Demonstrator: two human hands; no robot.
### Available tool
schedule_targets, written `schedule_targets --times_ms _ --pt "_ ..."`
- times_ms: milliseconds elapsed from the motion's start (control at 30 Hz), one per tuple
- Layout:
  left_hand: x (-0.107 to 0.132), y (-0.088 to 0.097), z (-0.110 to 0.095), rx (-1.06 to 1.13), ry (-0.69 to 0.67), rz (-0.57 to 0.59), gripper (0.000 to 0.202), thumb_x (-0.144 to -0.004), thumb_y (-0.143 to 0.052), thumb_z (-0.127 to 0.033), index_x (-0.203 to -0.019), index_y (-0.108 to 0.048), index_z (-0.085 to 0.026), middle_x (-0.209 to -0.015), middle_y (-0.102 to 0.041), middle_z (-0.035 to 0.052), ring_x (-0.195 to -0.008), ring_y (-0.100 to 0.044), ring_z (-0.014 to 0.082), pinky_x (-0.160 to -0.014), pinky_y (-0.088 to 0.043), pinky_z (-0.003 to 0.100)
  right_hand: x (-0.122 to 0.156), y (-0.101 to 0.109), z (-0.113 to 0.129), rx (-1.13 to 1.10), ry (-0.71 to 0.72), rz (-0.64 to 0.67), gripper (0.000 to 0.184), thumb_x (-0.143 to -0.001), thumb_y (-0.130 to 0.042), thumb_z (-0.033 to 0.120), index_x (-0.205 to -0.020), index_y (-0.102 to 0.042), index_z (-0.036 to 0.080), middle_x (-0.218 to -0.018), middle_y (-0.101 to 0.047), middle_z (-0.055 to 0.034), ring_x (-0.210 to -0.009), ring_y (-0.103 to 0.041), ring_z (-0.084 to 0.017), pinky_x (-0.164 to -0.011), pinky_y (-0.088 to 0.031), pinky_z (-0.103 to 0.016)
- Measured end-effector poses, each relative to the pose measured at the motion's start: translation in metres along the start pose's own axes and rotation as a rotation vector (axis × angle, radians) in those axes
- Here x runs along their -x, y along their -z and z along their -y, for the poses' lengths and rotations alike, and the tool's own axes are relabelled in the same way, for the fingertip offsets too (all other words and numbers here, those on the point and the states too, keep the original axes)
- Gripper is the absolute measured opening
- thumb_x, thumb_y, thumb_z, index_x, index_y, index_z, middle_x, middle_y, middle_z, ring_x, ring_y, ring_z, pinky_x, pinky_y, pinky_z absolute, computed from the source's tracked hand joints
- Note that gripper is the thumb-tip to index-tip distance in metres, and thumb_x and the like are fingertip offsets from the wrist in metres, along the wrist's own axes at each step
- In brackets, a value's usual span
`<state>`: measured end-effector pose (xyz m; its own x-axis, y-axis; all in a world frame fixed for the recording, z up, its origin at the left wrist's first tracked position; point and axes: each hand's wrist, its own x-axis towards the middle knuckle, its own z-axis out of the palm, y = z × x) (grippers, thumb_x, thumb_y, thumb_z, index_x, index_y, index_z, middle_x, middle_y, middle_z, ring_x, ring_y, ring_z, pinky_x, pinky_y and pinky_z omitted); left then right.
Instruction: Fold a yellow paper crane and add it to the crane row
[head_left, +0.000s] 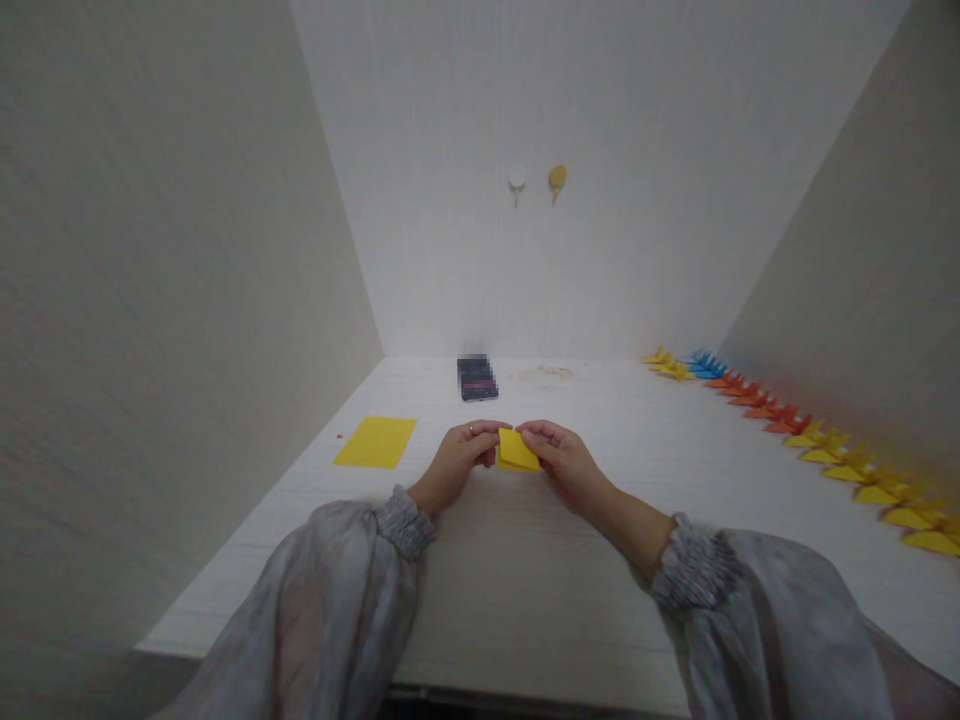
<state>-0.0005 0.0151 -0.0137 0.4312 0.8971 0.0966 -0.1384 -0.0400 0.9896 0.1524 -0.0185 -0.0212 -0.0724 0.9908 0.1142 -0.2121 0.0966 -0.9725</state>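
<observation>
A small folded yellow paper [517,450] is held between both hands just above the white desk [525,570]. My left hand [459,463] pinches its left edge, fingers curled, a ring on one finger. My right hand [564,462] pinches its right edge from above. Both wrists come out of loose grey sleeves at the bottom of the view.
A flat yellow sheet [376,442] lies on the desk to the left. A dark phone [477,378] lies at the back centre. A row of folded paper cranes [825,440], yellow, blue and orange, runs along the right wall. Two wall hooks [537,181] hang on the back wall.
</observation>
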Motion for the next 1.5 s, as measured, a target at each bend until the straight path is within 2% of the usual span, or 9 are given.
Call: schedule_targets --times_ms 100,200,333,467,567,700,933,1133,1500 --pt "-0.001 0.0 0.002 -0.007 0.004 -0.025 0.022 -0.066 -0.054 -0.03 -0.077 -0.062 -0.012 -0.064 -0.057 0.0015 -0.055 -0.048 0.0089 -0.055 -0.037 0.021 0.002 -0.001 0.002 0.161 0.045 0.015 0.022 -0.071 -0.055 0.036 -0.082 -0.058 0.017 -0.074 -0.06 -0.0018 -0.067 -0.054 -0.013 -0.064 -0.042 -0.027" --pt "-0.004 0.001 0.007 -0.091 0.002 -0.079 0.018 -0.066 -0.053 -0.029 -0.069 -0.059 -0.013 -0.061 -0.056 0.0003 -0.054 -0.049 0.0096 -0.054 -0.037 0.022 0.003 -0.001 0.004 0.359 0.174 0.005 0.027 -0.075 -0.05 0.038 -0.092 -0.057 0.019 -0.086 -0.057 -0.0037 -0.075 -0.053 -0.014 -0.071 -0.041 -0.03" --pt "-0.006 0.003 0.013 -0.327 -0.013 -0.149 0.012 -0.062 -0.051 -0.024 -0.059 -0.056 -0.014 -0.053 -0.052 -0.0017 -0.05 -0.044 0.009 -0.048 -0.033 0.02 0.005 -0.003 0.003 0.624 0.4 0.045 0.044 -0.063 -0.064 0.033 -0.104 -0.052 0.02 -0.099 -0.051 -0.0067 -0.081 -0.051 -0.016 -0.076 -0.042 -0.032" --pt "-0.005 0.001 0.012 -0.386 -0.024 -0.121 0.013 -0.062 -0.052 -0.025 -0.058 -0.055 -0.014 -0.052 -0.051 -0.0017 -0.051 -0.044 0.0095 -0.048 -0.032 0.02 0.005 -0.003 0.0 0.759 0.41 0.004 0.026 -0.072 -0.054 0.025 -0.097 -0.056 0.02 -0.092 -0.057 -0.0061 -0.081 -0.053 -0.017 -0.075 -0.043 -0.032" --pt "-0.005 -0.001 0.01 -0.284 0.02 -0.068 0.017 -0.063 -0.053 -0.029 -0.064 -0.058 -0.012 -0.055 -0.053 -0.001 -0.051 -0.046 0.0097 -0.049 -0.034 0.021 0.004 0.001 0.0 0.78 0.343 -0.039 0.02 -0.078 -0.044 0.022 -0.091 -0.058 0.019 -0.086 -0.062 -0.0053 -0.082 -0.056 -0.018 -0.075 -0.043 -0.032" --pt "-0.004 -0.003 0.008 -0.208 0.042 -0.038 0.023 -0.066 -0.053 -0.034 -0.07 -0.059 -0.011 -0.061 -0.056 0.0006 -0.055 -0.048 0.01 -0.052 -0.036 0.022 0.003 0.005 0.0 0.74 0.317 -0.08 0.021 -0.078 -0.044 0.024 -0.089 -0.06 0.017 -0.083 -0.063 -0.0048 -0.076 -0.058 -0.016 -0.068 -0.045 -0.028" --pt "-0.001 0.0 0.007 -0.195 0.069 0.002 0.024 -0.067 -0.052 -0.035 -0.062 -0.056 -0.012 -0.054 -0.049 -0.0019 -0.048 -0.042 0.0076 -0.046 -0.03 0.02 0.007 0.005 0.003 0.747 0.382 -0.04 0.019 -0.076 -0.048 0.023 -0.088 -0.061 0.019 -0.083 -0.065 -0.0037 -0.075 -0.059 -0.016 -0.067 -0.046 -0.027" --pt "-0.001 -0.001 0.008 -0.257 0.048 -0.071 0.023 -0.067 -0.051 -0.035 -0.063 -0.056 -0.012 -0.054 -0.051 -0.0016 -0.05 -0.045 0.009 -0.047 -0.032 0.021 0.007 0.007 0.006 0.772 0.476 -0.067 0.017 -0.074 -0.05 0.016 -0.082 -0.064 0.02 -0.078 -0.065 -0.0038 -0.071 -0.059 -0.015 -0.066 -0.047 -0.027" --pt "0.002 0.0 0.003 -0.081 0.051 -0.012 0.014 -0.065 -0.053 -0.025 -0.057 -0.056 -0.015 -0.055 -0.05 0.0004 -0.051 -0.044 0.0099 -0.048 -0.032 0.022 0.005 0.012 0.009 0.696 0.707 0.158 0.026 -0.071 -0.048 0.005 -0.086 -0.063 0.021 -0.081 -0.061 -0.004 -0.075 -0.057 -0.013 -0.065 -0.047 -0.026"
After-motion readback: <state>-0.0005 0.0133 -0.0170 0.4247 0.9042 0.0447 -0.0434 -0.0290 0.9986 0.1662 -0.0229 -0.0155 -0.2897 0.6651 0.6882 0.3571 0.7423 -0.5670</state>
